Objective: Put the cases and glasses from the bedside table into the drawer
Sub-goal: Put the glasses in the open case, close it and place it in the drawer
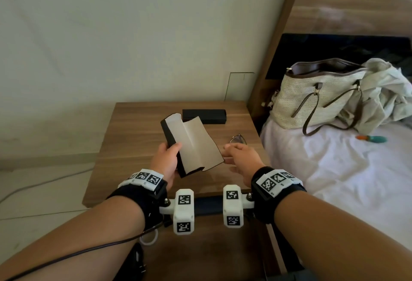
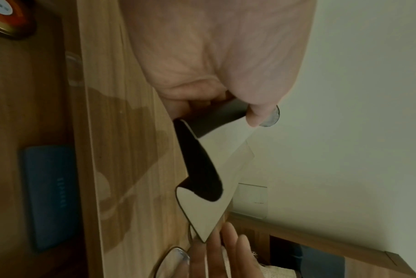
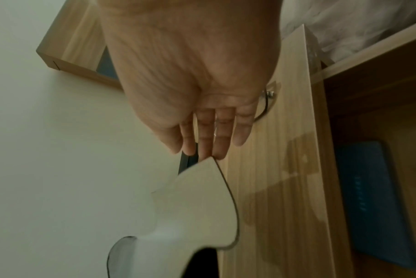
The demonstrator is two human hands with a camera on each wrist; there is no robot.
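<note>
The right hand (image 1: pixel 239 158) is hiding most of the glasses (image 1: pixel 239 139) on the worktop (image 1: pixel 133 147), its fingers (image 3: pixel 222 135) hovering straight, holding nothing. The left hand (image 1: pixel 166 160) is gripping the unfolded case (image 1: pixel 192 144), black outside, beige-lined. A closed black case (image 1: pixel 204 116) is lying behind.

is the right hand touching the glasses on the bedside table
Cannot tell. In the head view the right hand covers part of the glasses; no view shows contact or a gap.
</note>
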